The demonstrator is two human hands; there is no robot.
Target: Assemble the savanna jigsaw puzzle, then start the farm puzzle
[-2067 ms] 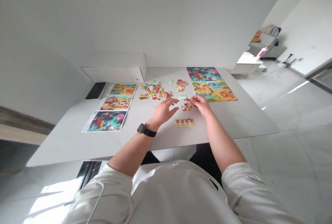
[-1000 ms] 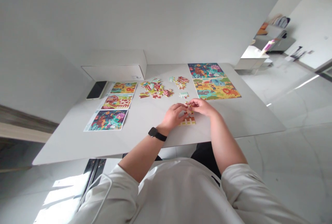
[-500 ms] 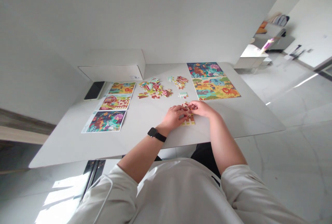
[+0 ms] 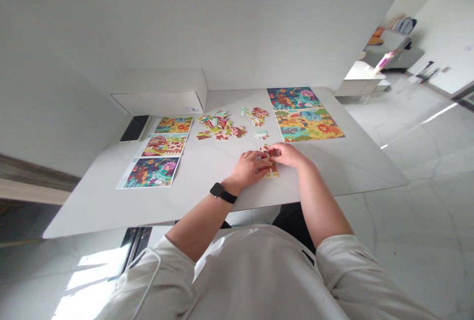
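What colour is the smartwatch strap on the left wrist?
The smartwatch strap is black; the head view shows it best.

Looks like a home interior
Jigsaw pieces (image 4: pixel 223 122) on a pale surface (image 4: pixel 207 172), plain walls (image 4: pixel 237 23) and a glossy, marble-veined floor (image 4: pixel 403 211)

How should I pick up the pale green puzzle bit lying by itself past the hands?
Probably pinch the pale green puzzle bit by its near and far edges, coming from the right. It looks flat on the table, so its edges offer the grip. The puzzle pile sits higher on its left; the picture sheet to its right looks flat.
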